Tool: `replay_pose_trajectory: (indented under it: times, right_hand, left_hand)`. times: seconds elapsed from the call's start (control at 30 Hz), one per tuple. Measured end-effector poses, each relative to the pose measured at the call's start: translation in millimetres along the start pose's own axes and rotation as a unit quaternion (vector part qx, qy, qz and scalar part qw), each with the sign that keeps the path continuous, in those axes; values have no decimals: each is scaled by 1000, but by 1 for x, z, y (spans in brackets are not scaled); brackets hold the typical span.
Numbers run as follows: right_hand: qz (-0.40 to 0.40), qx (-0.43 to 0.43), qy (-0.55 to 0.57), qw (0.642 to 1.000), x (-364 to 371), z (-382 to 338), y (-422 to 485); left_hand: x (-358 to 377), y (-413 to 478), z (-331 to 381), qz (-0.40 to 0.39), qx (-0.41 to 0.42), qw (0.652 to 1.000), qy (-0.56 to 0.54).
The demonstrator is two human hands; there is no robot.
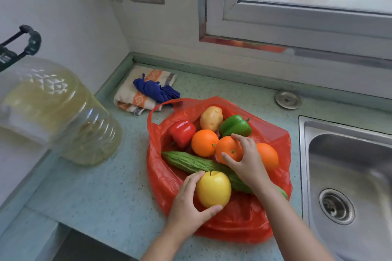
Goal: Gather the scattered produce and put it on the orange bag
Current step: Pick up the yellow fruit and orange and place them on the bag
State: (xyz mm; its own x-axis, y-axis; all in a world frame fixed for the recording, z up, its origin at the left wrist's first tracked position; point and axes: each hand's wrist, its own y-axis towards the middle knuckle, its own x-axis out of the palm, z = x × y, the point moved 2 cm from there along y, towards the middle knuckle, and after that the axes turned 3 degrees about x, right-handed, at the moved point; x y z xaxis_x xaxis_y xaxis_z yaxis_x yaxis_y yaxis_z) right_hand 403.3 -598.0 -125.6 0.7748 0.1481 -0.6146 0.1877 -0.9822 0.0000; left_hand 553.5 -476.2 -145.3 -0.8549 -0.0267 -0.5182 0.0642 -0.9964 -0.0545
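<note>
The orange bag (239, 220) lies flat on the counter. On it sit a red pepper (182, 132), a potato (211, 118), a green pepper (235, 125), three oranges and a long bitter gourd (191, 162). My left hand (188, 203) grips a yellow apple (213, 189) at the bag's near side, against the gourd. My right hand (248, 163) is closed around the middle orange (228, 149). One orange (204, 142) lies to its left. Another orange (268, 155) is partly hidden behind my right hand.
A steel sink (347, 154) lies right of the bag. A large plastic oil jug (63, 112) stands at the left. Folded cloths (146, 91) lie behind the bag near the wall corner. A round metal cap (288, 99) sits in the counter by the window sill.
</note>
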Motion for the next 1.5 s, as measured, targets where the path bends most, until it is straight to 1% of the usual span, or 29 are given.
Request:
replay_pose_trajectory:
  times: [0.2,0.43,0.67,0.83,1.3,1.4,1.5]
  right_hand:
    - [-12,15,-21,1000,9,2,5]
    - [-24,30,-36,999,14,3,6]
    - [-6,34,-38,999,15,3,5]
    - [7,16,-52,998,15,1,1]
    - [35,-53,-85,994,4,-10,-30]
    - [38,-62,-97,993,-2,-13,-41]
    - [49,-62,-108,991,-8,-18,-51]
  left_hand:
    - [-6,-1,-4,-23,23,999,25]
    - [-10,-5,-15,-55,34,994,83]
    - [-3,-3,-21,-64,30,990,122]
    - [-4,-3,-19,-66,39,985,154]
    - [-7,-13,-17,-46,62,983,168]
    - [-12,-13,-12,-19,87,982,168]
    - [-19,-13,-10,46,114,976,181]
